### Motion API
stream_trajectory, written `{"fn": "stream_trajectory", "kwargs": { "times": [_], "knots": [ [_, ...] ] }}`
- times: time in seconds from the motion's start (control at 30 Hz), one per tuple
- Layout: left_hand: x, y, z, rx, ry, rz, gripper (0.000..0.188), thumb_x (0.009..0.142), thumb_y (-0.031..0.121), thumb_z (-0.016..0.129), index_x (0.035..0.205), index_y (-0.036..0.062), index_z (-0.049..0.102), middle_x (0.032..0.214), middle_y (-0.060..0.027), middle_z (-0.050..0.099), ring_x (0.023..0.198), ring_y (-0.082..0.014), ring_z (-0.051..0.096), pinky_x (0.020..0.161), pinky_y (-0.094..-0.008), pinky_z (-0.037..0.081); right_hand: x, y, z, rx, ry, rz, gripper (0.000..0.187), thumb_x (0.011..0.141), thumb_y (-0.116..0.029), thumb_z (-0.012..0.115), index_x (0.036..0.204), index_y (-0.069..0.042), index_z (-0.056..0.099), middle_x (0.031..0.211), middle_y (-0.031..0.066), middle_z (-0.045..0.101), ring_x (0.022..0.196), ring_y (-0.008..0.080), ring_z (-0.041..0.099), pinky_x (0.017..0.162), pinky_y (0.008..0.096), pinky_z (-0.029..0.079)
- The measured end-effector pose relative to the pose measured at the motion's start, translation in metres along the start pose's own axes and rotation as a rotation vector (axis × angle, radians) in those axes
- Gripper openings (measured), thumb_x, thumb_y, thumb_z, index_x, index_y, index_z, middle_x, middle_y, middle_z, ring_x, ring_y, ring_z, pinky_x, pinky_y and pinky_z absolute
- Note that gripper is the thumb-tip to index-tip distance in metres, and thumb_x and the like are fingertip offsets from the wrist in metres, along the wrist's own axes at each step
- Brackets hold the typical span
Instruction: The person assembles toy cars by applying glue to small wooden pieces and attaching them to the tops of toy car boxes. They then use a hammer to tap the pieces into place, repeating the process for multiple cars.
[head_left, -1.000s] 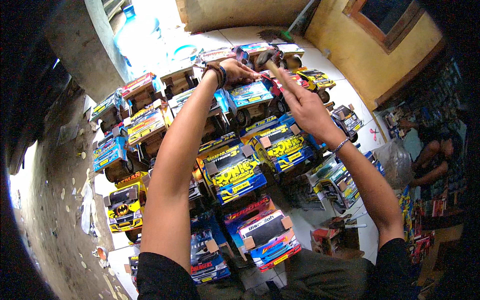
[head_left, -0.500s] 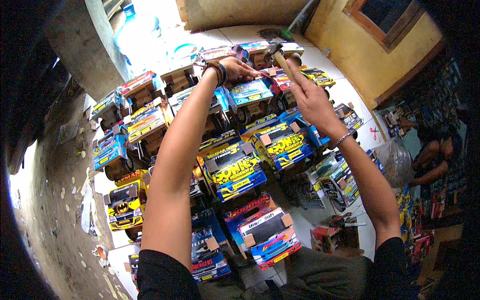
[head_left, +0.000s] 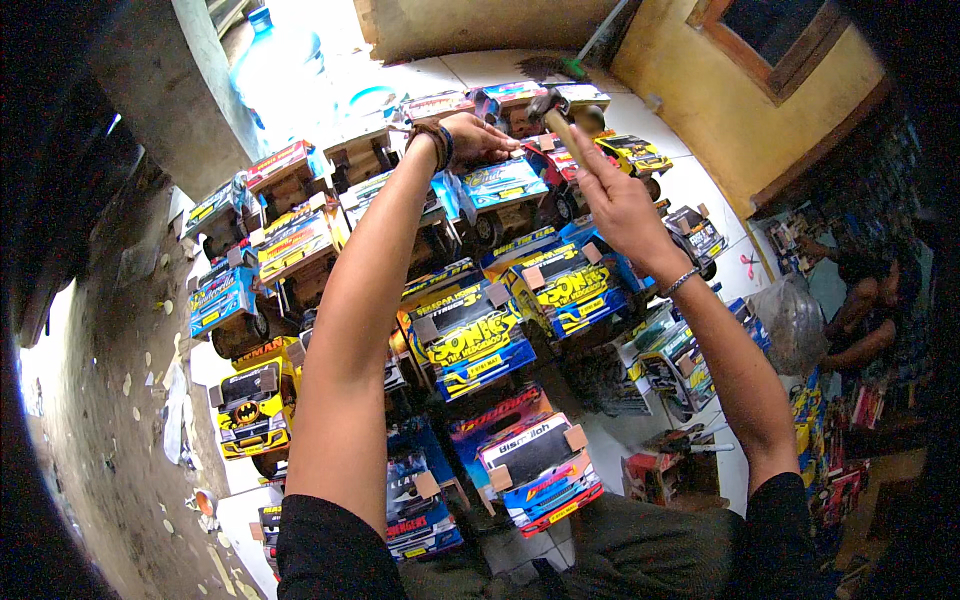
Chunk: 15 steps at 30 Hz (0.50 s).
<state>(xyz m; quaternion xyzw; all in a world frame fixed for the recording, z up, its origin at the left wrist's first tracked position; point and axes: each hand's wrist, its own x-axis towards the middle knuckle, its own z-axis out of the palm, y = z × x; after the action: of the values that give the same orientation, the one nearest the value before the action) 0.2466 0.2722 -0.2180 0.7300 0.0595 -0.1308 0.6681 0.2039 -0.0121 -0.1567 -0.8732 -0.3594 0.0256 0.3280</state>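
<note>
My right hand (head_left: 622,205) grips a hammer (head_left: 566,138) by its wooden handle, the dark head raised above the far toy trucks. My left hand (head_left: 478,140) reaches to the back of a light blue toy truck (head_left: 503,184). Its thumb and fingers are pinched together at the top; what they pinch is too small to make out. Beside those fingertips stands a red toy truck (head_left: 552,158), partly behind my right hand. A yellow and black toy truck (head_left: 634,152) is to the right of the hammer.
Rows of toy trucks surround my arms, including a blue and yellow one (head_left: 472,335) and a yellow one (head_left: 250,410). A large blue water bottle (head_left: 276,65) stands far left. Red scissors (head_left: 749,264) and a clear plastic bag (head_left: 792,320) lie right. Another person's arm (head_left: 858,345) shows beyond.
The hammer head is slightly lower, and my right hand has shifted a little. My left hand stays at the same truck, still pinched.
</note>
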Motion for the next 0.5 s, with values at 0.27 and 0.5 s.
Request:
{"fn": "stream_trajectory", "kwargs": {
  "times": [0.27,0.5],
  "knots": [
    [-0.0006,0.0002,0.0016,-0.042,0.011,-0.029,0.028,0.092,0.016,0.068,0.116,0.0031,0.069,0.103,-0.0045,0.072,0.087,-0.0100,0.065,0.082,-0.0230,0.054,-0.0016,0.0068,0.0002,-0.007,-0.025,-0.189,0.046,0.101,-0.019,0.048,0.146,-0.016,0.041,0.136,0.0156,0.056,0.120,0.0236,0.059,0.101,0.0328,0.043],
    [-0.0012,-0.0018,0.0003,0.137,0.048,0.030,0.029,0.089,0.018,0.072,0.112,0.0012,0.070,0.099,-0.0031,0.072,0.083,-0.0103,0.066,0.078,-0.0246,0.055,0.0043,0.0028,-0.0037,-0.139,-0.204,-0.163,0.048,0.099,-0.020,0.049,0.146,-0.018,0.042,0.130,0.0172,0.060,0.114,0.0259,0.062,0.098,0.0338,0.046]
  ]
}}
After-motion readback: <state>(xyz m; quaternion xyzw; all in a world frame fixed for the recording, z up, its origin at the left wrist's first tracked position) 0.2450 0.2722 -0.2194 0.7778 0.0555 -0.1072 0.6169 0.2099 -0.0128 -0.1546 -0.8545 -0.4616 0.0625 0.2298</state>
